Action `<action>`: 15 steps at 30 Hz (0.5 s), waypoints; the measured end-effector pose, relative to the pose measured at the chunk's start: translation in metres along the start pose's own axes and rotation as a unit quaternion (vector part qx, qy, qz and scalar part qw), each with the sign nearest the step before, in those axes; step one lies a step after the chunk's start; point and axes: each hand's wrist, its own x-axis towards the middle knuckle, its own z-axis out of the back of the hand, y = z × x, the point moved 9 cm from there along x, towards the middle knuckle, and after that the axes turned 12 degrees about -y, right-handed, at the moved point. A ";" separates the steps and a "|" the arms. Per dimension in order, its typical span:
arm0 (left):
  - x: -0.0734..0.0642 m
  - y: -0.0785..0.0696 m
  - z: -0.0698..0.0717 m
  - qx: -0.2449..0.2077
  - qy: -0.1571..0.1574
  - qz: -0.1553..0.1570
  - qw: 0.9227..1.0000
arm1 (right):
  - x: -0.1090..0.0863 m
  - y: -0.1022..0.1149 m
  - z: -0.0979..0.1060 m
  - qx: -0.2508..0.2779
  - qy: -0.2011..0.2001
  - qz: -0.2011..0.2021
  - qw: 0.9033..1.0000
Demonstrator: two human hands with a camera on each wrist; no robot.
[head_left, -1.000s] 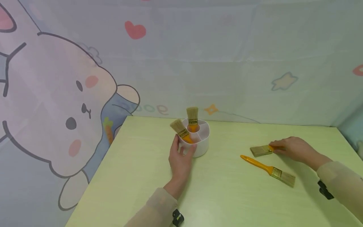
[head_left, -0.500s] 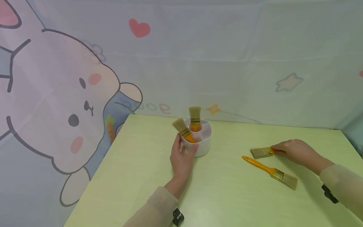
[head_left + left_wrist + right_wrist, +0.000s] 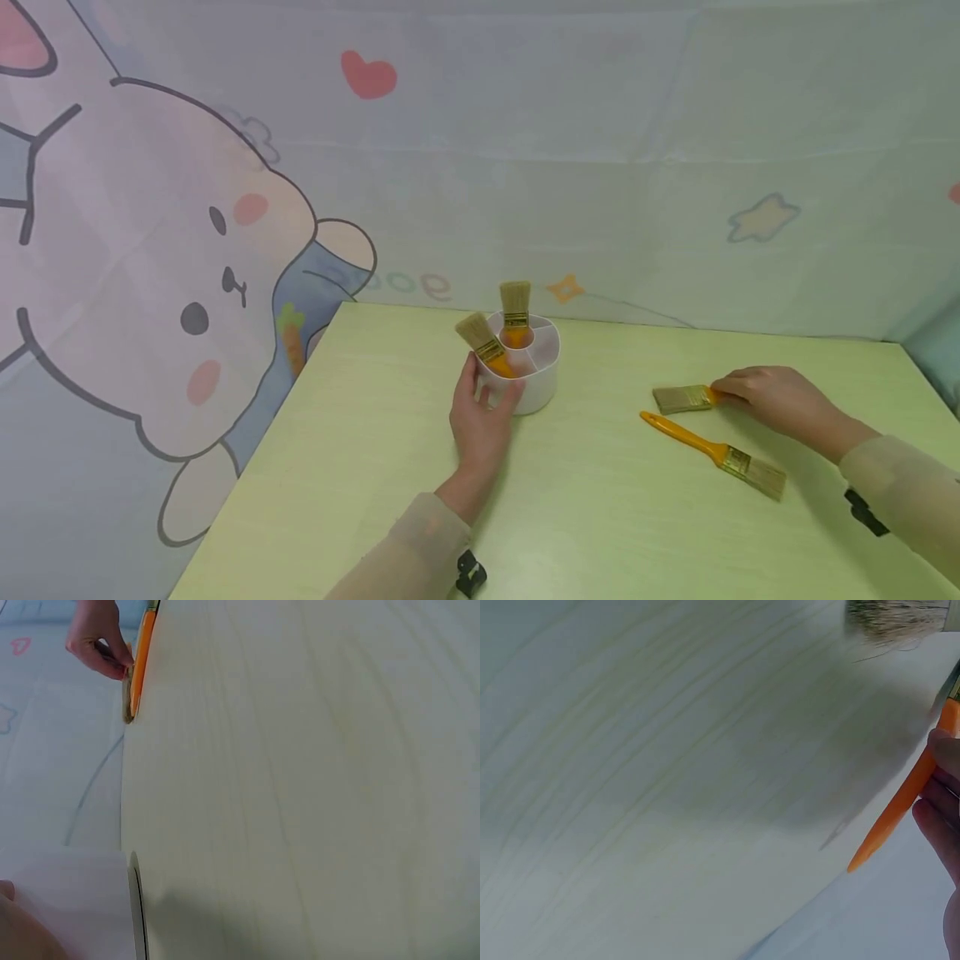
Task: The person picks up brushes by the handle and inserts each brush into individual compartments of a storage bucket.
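My left hand [image 3: 482,429] grips the side of a white round divided holder [image 3: 536,392], thumb and fingers spread around its near left wall. One paintbrush [image 3: 477,335] leans left in the holder, bristles up. Another paintbrush [image 3: 515,304] stands in its central round compartment. To the right, my right hand [image 3: 776,404] pinches the orange handle of a third paintbrush [image 3: 681,398], whose bristles point left. In the right wrist view the fingers hold this orange handle [image 3: 896,806]. A further paintbrush [image 3: 693,442] lies on the table just in front, bristles toward the lower right.
The pale yellow-green table [image 3: 592,500] ends at the back against a hanging cloth [image 3: 585,167] printed with a rabbit and hearts. Other compartments of the holder show no brush. Dark wrist straps [image 3: 471,575] sit below both sleeves.
The right hand and its pinched paintbrush have shifted slightly left over the last half second. My left hand stays on the holder. Earlier, the whole head view moved a little.
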 end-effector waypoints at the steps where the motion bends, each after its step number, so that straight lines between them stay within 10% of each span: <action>1: 0.000 0.000 0.000 0.000 0.000 0.000 1.000 | 0.002 0.001 0.000 -0.001 -0.002 0.001 1.000; 15: 0.002 0.003 0.000 0.002 0.001 0.005 1.000 | 0.051 0.034 0.025 0.046 -0.107 0.015 0.993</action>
